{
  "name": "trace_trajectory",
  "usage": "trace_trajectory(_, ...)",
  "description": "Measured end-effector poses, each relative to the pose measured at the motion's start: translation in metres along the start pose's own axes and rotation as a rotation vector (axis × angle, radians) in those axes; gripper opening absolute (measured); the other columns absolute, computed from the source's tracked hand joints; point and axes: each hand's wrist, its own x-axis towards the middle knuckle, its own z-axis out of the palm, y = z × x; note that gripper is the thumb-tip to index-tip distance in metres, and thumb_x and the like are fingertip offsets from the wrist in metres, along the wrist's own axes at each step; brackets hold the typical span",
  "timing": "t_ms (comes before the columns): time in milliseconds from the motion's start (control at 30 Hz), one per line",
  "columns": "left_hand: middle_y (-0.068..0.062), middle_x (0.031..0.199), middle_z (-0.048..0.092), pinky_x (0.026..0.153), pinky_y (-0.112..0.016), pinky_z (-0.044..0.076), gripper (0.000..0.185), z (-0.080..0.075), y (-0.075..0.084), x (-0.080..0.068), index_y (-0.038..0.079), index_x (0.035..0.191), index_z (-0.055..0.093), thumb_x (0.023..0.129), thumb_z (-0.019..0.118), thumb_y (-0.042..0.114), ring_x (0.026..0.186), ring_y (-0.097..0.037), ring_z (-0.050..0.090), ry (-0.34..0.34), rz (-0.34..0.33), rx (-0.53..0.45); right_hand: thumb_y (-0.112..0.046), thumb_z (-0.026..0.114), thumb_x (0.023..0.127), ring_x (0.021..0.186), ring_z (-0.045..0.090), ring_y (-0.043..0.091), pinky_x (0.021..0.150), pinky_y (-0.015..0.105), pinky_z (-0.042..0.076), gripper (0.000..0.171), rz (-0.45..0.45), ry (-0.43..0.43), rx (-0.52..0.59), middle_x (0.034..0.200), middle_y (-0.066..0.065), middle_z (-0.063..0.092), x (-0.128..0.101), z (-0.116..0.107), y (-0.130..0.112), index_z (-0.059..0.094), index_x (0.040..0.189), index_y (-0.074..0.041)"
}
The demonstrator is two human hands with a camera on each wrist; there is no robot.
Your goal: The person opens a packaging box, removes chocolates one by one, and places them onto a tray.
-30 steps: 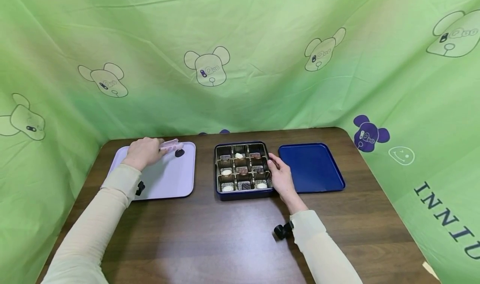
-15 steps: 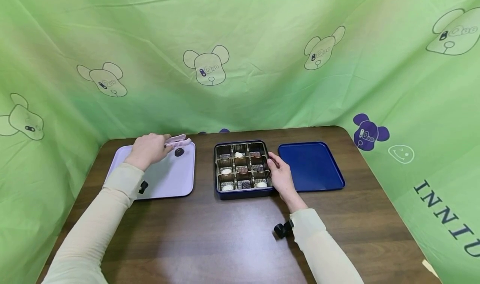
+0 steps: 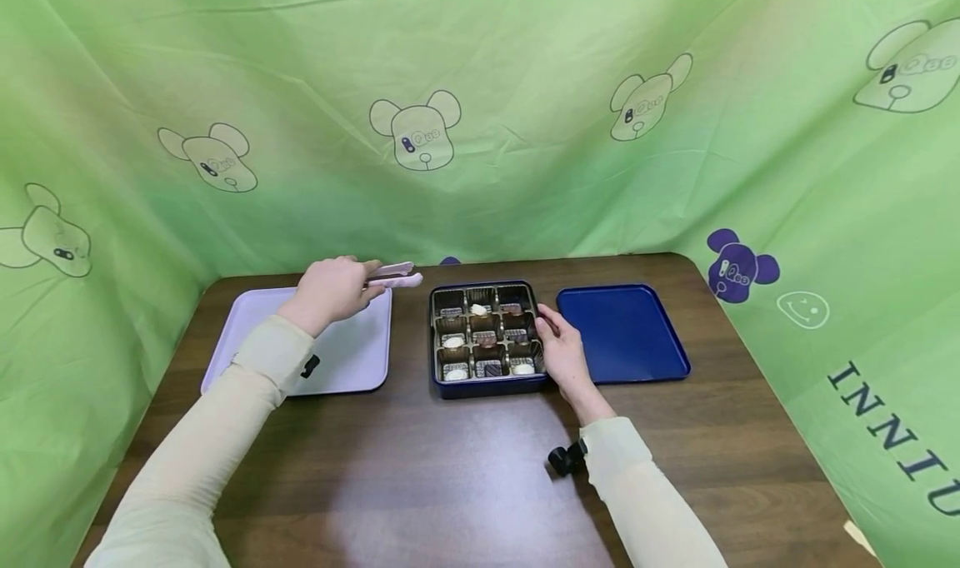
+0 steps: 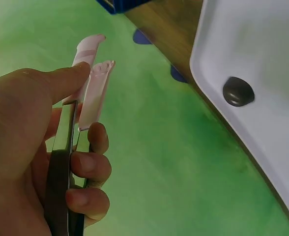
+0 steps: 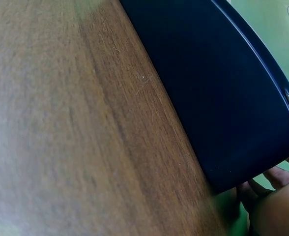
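My left hand (image 3: 333,291) grips a pair of metal tongs (image 4: 61,162) with pale pink tips (image 4: 96,93). The tips are slightly apart, and I see nothing between them. The left wrist view shows a dark chocolate (image 4: 238,91) lying on the lilac tray (image 3: 360,366); in the head view the left hand hides it. To the right stands a navy box (image 3: 491,391) with a gold divided insert, holding white, brown and dark chocolates in its compartments. Against the box's right side rests my right hand (image 3: 564,356), thumb and fingertips touching near the rim.
A flat navy lid (image 3: 622,335) lies on the wooden table (image 3: 450,476), right of the box and right hand. Behind the table's far edge hangs a green printed curtain (image 3: 322,185), which also closes off both sides.
My left hand has moved right with the tongs, from above the tray's far right corner toward the box. The dark chocolate stays on the tray. My right hand and the box have not moved.
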Motion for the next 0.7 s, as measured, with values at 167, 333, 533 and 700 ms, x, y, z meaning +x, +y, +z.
trace_trajectory(167,-0.017,0.103,0.071,0.071,-0.056,0.055,0.044,0.002,0.014,0.007,0.013,0.135,0.063,0.099,0.062,0.04,0.093,-0.037,0.069,0.012,0.042,0.026,-0.015,0.053,0.107,0.127,0.054,0.029,0.105,0.041,0.041,0.042,0.002,-0.001,0.0,0.138,0.023,0.058,0.0,0.001,0.0,0.051,0.146,-0.003)
trace_trajectory(333,-0.017,0.104,0.071,0.071,-0.055,0.056,0.046,0.003,0.027,0.012,0.013,0.135,0.063,0.099,0.064,0.04,0.093,-0.035,0.069,0.019,0.082,0.027,-0.015,0.052,0.107,0.128,0.053,0.029,0.106,0.041,0.041,0.042,0.003,-0.001,0.012,0.139,0.023,0.057,0.0,0.001,0.0,0.051,0.147,-0.003)
trace_trajectory(533,-0.018,0.108,0.071,0.071,-0.054,0.057,0.048,0.002,0.041,0.017,0.013,0.138,0.062,0.099,0.063,0.042,0.095,-0.035,0.07,0.026,0.113,0.026,-0.017,0.052,0.107,0.127,0.054,0.029,0.105,0.042,0.041,0.042,0.013,0.014,-0.002,0.139,0.022,0.058,-0.001,0.001,0.001,0.051,0.147,-0.005)
trace_trajectory(700,-0.019,0.109,0.071,0.069,-0.052,0.057,0.049,0.006,0.049,0.018,0.013,0.139,0.062,0.099,0.063,0.043,0.093,-0.035,0.07,0.023,0.127,0.034,-0.016,0.05,0.107,0.128,0.052,0.03,0.107,0.043,0.04,0.041,0.011,0.011,-0.002,0.141,0.023,0.056,-0.004,0.003,-0.001,0.05,0.147,-0.003)
